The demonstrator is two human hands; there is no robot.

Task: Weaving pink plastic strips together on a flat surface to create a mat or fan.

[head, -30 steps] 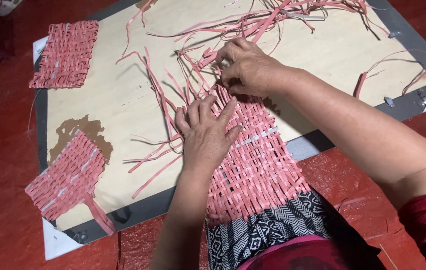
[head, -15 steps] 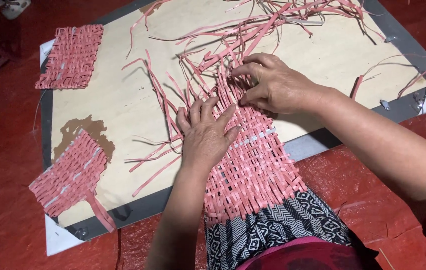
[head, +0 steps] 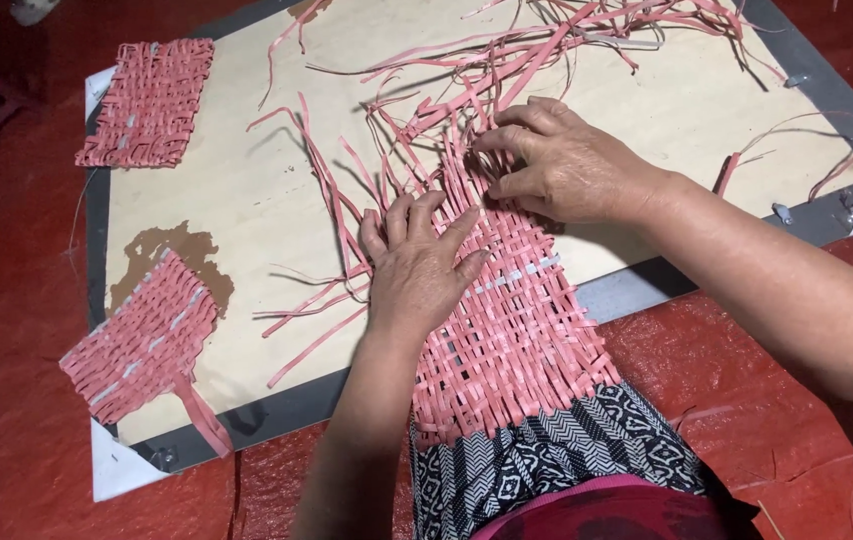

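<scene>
at the board's [head: 247, 190] far left corner lies a small finished woven mat [head: 147, 100] of pink strips, flat and square to the edge. at the near left corner a second small mat [head: 142, 345] lies tilted, one long strip trailing off its end toward the board's grey rim, and just beyond it is a brown patch [head: 172, 250] where the pale surface is worn.

toward the middle of the near edge, the left hand [head: 417, 265] lies flat with fingers spread, palm down on the left side of the large pink woven mat [head: 512, 330], pressing it to the board; it grips nothing. loose strip ends fan out to the left of this hand across the bare board.

the large mat runs from the board's middle over the near edge onto a black-and-white patterned cloth [head: 557, 460] on the person's lap.

just right of that, the right hand [head: 567, 165] rests on the mat's far, unfinished end, fingers curled and pinching at the pink strips there. beyond it a tangle of loose strips [head: 587, 40] spreads toward the far right corner. the two hands are near each other but not touching. red floor [head: 7, 300] surrounds the board.
</scene>
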